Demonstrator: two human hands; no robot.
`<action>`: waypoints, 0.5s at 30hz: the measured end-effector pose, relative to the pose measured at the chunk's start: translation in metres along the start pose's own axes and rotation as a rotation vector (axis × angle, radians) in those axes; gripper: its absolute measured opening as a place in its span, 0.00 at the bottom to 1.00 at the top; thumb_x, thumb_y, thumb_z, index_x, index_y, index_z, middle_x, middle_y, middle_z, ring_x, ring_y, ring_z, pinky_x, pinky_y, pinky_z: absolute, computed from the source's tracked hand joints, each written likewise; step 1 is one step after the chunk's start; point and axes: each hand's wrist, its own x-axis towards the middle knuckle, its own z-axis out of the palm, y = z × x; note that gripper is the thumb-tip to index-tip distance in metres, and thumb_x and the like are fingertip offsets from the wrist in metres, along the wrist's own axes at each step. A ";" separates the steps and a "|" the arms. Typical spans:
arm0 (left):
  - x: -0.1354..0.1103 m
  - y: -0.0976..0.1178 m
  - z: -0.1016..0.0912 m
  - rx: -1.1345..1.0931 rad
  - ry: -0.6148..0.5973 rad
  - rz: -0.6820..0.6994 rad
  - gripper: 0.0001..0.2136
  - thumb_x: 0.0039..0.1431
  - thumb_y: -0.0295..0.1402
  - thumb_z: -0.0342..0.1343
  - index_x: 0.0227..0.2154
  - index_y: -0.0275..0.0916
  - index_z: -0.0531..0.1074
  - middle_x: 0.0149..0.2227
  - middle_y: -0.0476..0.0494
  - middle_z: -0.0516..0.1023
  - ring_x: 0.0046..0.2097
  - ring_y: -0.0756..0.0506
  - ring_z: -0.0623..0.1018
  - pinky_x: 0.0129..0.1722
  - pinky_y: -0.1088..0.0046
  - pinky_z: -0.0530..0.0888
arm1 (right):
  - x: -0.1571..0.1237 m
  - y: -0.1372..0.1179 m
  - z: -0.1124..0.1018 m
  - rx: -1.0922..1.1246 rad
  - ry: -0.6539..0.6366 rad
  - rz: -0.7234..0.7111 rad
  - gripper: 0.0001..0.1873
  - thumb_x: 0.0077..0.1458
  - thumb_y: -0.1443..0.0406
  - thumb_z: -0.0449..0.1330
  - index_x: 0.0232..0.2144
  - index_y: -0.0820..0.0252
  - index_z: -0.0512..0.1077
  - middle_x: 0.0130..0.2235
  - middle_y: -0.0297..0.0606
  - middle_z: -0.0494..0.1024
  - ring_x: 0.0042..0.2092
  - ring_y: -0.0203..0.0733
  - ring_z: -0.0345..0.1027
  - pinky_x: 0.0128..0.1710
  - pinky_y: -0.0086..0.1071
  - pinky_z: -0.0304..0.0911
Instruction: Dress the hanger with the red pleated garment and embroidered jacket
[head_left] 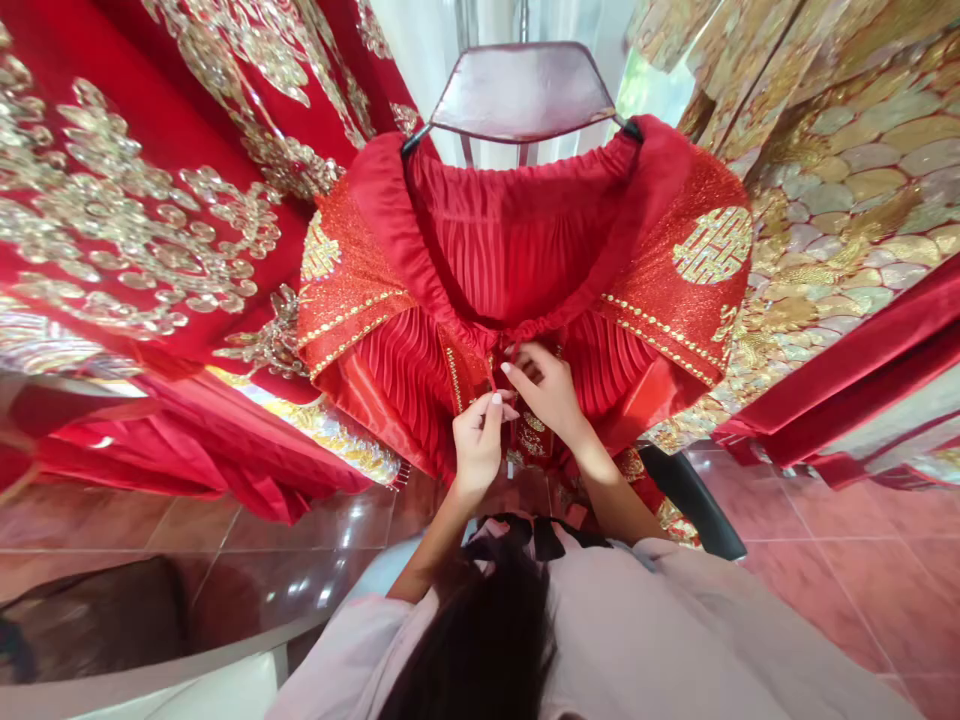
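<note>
A red pleated skirt (525,250) with a gathered waistband and gold-embroidered side panels hangs on a hanger (525,95) in front of me. A thin red drawstring (491,372) comes out at the middle front of the waistband. My left hand (478,440) is closed, pinching the drawstring between thumb and forefinger just below the waistband. Slightly higher and to the right, my right hand (551,390) has its fingers curled and pinched at the cord close to the waistband. Its fingertips partly hide the cord there.
Red cloth with clear beadwork (135,200) hangs close on the left. Gold scale-patterned fabric (855,190) hangs on the right. Below are reddish floor tiles (810,580), with a dark bag (97,620) at lower left and a black bar-like object (694,500) at right.
</note>
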 end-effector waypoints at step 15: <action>-0.008 -0.009 -0.010 -0.150 0.170 -0.026 0.17 0.58 0.45 0.57 0.43 0.37 0.72 0.38 0.42 0.76 0.36 0.48 0.77 0.37 0.74 0.74 | -0.030 -0.015 0.005 0.452 -0.035 0.204 0.11 0.51 0.59 0.61 0.30 0.63 0.74 0.26 0.35 0.76 0.29 0.33 0.70 0.32 0.26 0.67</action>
